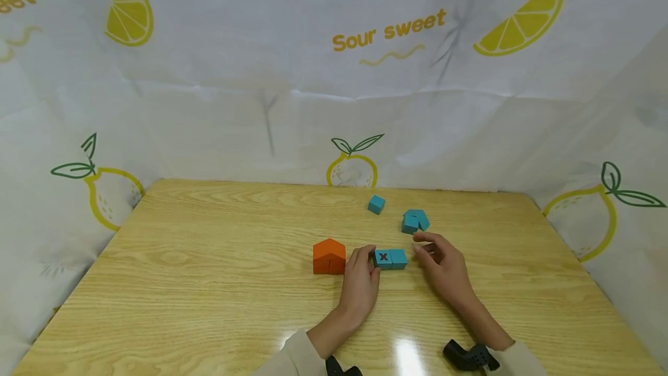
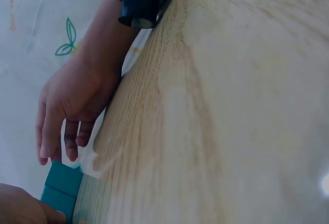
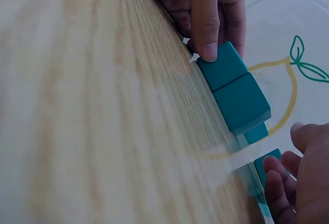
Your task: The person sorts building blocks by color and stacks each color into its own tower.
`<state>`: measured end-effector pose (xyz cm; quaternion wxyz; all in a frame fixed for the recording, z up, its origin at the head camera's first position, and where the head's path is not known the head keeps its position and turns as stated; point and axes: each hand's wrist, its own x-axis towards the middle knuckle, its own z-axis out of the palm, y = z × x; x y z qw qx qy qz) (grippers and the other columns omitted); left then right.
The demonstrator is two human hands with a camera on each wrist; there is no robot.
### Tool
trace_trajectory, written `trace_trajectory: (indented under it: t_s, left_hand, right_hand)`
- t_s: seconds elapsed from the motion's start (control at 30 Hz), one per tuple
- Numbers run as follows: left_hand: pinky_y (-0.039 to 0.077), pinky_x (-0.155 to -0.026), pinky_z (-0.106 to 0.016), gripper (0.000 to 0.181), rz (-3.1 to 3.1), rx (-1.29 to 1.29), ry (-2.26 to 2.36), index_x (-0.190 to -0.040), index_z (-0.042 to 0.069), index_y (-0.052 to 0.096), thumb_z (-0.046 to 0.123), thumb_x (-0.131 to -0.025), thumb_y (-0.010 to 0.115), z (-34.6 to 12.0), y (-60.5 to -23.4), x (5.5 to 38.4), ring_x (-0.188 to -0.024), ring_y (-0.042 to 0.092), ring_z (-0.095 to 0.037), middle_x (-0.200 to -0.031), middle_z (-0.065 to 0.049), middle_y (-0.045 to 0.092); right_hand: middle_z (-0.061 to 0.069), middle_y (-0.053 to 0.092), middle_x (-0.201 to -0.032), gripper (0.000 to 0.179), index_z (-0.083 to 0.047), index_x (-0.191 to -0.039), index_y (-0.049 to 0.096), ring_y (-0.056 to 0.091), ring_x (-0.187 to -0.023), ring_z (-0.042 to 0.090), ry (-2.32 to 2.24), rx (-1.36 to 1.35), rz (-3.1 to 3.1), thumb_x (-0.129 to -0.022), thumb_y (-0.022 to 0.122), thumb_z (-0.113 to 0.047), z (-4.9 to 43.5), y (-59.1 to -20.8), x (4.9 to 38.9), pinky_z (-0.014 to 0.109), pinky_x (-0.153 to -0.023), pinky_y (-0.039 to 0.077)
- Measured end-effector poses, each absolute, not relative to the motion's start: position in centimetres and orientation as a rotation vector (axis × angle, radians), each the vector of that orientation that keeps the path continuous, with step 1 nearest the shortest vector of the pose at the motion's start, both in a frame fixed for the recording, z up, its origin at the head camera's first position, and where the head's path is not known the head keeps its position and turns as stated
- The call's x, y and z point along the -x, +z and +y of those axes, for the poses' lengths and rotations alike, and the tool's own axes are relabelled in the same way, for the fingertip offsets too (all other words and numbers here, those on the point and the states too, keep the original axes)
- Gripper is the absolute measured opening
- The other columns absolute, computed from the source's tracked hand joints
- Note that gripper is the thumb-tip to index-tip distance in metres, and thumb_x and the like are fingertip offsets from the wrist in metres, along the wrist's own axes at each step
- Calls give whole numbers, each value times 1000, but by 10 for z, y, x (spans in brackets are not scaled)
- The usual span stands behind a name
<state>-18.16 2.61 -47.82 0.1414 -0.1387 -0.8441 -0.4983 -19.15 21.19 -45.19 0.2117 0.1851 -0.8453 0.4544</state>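
Note:
Two blue cube blocks point(image 1: 399, 258) sit side by side on the table, the left one marked with a dark X point(image 1: 383, 257). My left hand point(image 1: 360, 280) pinches the X block at its left end; the right wrist view has its thumb point(image 3: 209, 52) on the block's near face. To the right of the pair, my right hand point(image 1: 446, 268) is held just off the blocks, thumb and fingers apart and nothing between them. Against the left hand's outer side is an orange block house shape point(image 1: 329, 257), made of several pieces with a peaked top.
Farther back on the wooden table point(image 1: 209, 271), a single blue block point(image 1: 376, 204) lies alone. A small cluster of blue pieces point(image 1: 416, 220) lies just beyond the right fingertips. A white lemon-print sheet point(image 1: 250, 120) hangs behind the table and along its sides.

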Motion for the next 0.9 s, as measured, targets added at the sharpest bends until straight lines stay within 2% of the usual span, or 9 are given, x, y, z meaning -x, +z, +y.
trace_trajectory:
  t_s: [0.23,0.4,0.53,0.9]
  left_hand:
    - [44,-64,-22,38,-2458,379,-1446,-121,-5,54,-9,-85,66,25,-478,181,-71,46,-10,-97,-9,54]
    - [44,-64,-22,38,-2455,394,-1434,-121,-5,54,-9,-85,66,24,-478,181,-71,45,-10,-94,-8,53]
    - [44,-62,-21,38,-2440,401,-1445,-120,-6,54,-10,-84,66,25,-478,182,-70,45,-9,-93,-8,53]
    - [44,-64,-21,39,-2458,371,-1478,-121,-4,55,-9,-85,66,27,-475,180,-71,46,-9,-97,-8,54]
  right_hand:
    - [12,60,-118,37,-3,-127,58,63,-85,20,1212,-426,-2375,-91,64,0,225,-476,216,15,-68,48]
    - [15,57,-107,39,-2,-127,57,59,-78,15,1174,-378,-2362,-90,66,-4,227,-479,227,15,-65,45]
    - [17,54,-104,40,-2,-127,57,55,-75,15,1144,-359,-2357,-89,68,-5,226,-477,232,15,-64,44]
    - [19,50,-126,44,-1,-130,55,59,-78,24,1047,-389,-2414,-88,67,0,226,-475,243,24,-66,48]
